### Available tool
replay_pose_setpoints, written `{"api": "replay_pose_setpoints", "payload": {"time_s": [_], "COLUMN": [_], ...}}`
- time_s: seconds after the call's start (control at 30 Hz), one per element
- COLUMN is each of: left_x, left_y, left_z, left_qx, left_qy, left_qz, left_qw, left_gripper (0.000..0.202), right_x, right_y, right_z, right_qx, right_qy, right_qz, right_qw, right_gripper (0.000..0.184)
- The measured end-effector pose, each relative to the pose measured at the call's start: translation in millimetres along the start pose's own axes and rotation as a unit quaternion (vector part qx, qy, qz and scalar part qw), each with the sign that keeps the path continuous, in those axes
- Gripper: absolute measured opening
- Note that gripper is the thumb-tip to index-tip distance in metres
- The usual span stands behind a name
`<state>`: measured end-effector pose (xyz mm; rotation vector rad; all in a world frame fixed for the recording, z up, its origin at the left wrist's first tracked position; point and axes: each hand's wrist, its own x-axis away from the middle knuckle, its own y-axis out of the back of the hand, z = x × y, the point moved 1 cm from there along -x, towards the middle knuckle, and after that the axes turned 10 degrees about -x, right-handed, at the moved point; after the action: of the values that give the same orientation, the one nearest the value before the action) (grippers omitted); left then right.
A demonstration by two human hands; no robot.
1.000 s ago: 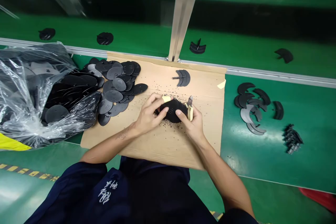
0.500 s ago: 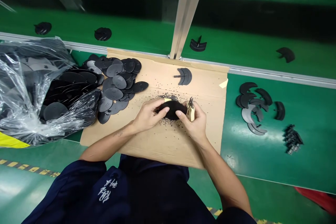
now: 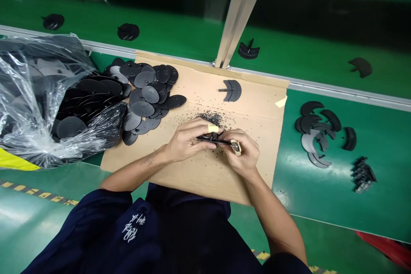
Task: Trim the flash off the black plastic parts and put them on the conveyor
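Many round black plastic discs (image 3: 144,94) lying heaped on a cardboard sheet (image 3: 195,180) at left, with more filling a clear plastic bag (image 3: 28,107) further left. Only a small cluster of arc pieces (image 3: 316,132) lying on the green belt (image 3: 321,209) at right, plus one half-moon piece (image 3: 233,90) near the sheet's far edge. Left hand (image 3: 189,139) clenching one black piece (image 3: 213,140) edge-on over the sheet's middle, right hand (image 3: 240,154) gripping a small tape-bound cutter (image 3: 236,147) against its end, black crumbs (image 3: 212,117) lying scattered around both hands.
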<state>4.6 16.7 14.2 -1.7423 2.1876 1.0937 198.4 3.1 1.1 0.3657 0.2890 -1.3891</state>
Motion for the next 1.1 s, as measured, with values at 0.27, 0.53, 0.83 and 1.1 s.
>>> {"api": "replay_pose_setpoints", "payload": {"time_s": [0.27,0.53,0.83,1.1], "left_x": [-1.1,-1.1,0.9,-0.6], "left_y": [1.2,1.9,1.7,9.3], "left_z": [-3.2,-4.0,-0.8,4.0], "left_qx": [-0.020,-0.020,0.026,0.252], "left_qy": [-0.025,-0.031,0.011,0.163], "left_qz": [-0.035,-0.024,0.018,0.087], "left_qw": [0.999,0.999,0.999,0.950], "left_gripper": [0.026,0.024,0.029,0.039], "right_x": [-0.2,-1.1,-1.2,-4.5], "right_y": [-2.1,-2.5,-5.6,-1.9], "right_z": [-0.5,-0.7,1.3,4.0], "right_qx": [-0.007,-0.002,-0.067,-0.113], "right_qy": [-0.031,-0.042,-0.035,-0.115], "right_qz": [0.014,0.016,0.008,0.045], "right_qw": [0.999,0.999,0.997,0.986], "right_gripper": [0.007,0.010,0.008,0.025]}}
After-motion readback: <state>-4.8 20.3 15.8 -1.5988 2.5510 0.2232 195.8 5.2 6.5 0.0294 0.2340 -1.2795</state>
